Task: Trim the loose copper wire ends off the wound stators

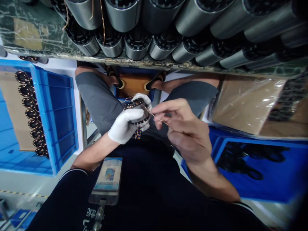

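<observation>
Wrapped in a white glove, my left hand grips a motor stator above my lap. Black slotted insulation rings its top and bottom ends, and coloured leads hang below it. My right hand is bare and just to the right of the stator. Its thumb and fingers pinch a thin copper wire that runs out from the stator's top edge. Part of the stator's body is hidden behind the gloved fingers.
Rows of metal stators stand on the worn bench ahead. A blue crate at left holds several wound cores. At right are a plastic-wrapped cardboard piece and a blue bin with black rings.
</observation>
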Demonstrator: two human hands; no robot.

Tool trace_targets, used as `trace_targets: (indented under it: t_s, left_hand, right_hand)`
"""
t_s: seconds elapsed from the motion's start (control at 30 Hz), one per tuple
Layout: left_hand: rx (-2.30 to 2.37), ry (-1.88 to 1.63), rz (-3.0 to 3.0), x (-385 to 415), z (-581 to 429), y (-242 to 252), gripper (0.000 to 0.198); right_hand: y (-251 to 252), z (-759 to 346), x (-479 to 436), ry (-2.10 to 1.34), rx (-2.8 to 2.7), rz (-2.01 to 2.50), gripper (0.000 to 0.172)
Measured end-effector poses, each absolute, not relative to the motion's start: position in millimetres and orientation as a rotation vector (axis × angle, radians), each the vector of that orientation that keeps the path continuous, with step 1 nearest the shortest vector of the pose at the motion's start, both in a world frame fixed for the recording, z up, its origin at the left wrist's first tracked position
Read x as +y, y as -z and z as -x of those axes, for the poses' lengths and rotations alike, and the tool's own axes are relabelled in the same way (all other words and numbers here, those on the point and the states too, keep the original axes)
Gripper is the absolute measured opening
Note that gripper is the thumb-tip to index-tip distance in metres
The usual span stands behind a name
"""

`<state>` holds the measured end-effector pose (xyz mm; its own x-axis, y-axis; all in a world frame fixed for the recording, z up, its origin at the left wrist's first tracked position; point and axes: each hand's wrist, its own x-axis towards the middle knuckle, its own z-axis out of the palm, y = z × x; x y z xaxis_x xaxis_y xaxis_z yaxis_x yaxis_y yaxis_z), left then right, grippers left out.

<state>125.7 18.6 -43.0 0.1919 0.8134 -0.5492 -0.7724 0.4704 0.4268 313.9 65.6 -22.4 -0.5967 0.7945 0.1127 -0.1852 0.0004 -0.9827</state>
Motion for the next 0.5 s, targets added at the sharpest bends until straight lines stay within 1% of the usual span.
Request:
trace_targets:
  t_s: [0.1, 0.13, 0.23, 0.27, 0.4, 0.47, 0.5]
  left_hand:
    - [0.979, -1.031, -0.186, 11, -108, 51, 0.042]
    - [1.013, -1.017, -0.18, 8, -103, 54, 0.045]
    - [1.09, -1.025, -0.101, 1, -94, 61, 0.07]
    - [1.132, -1.052, -0.09, 0, -95, 64, 0.072]
    - [1.254, -1.176, -0.027, 2, -97, 71, 0.055]
    - [1.319, -1.208, -0.151, 5, -93, 71, 0.049]
    - [1.388, -1.226, -0.313, 7, -89, 69, 0.046]
  right_hand:
    - [27, -299, 70, -1.756, -1.512, 0.493, 0.036]
    - [32, -293, 68, -1.754, -1.543, 0.498, 0.037]
    - [52, -277, 53, -1.789, -1.585, 0.589, 0.042]
    - [58, -274, 46, -1.818, -1.591, 0.604, 0.045]
    - [69, -288, 26, -1.948, -1.691, 0.551, 0.046]
    - [67, -304, 29, -2.005, -1.753, 0.524, 0.046]
    - [65, -312, 33, -2.013, -1.771, 0.547, 0.045]
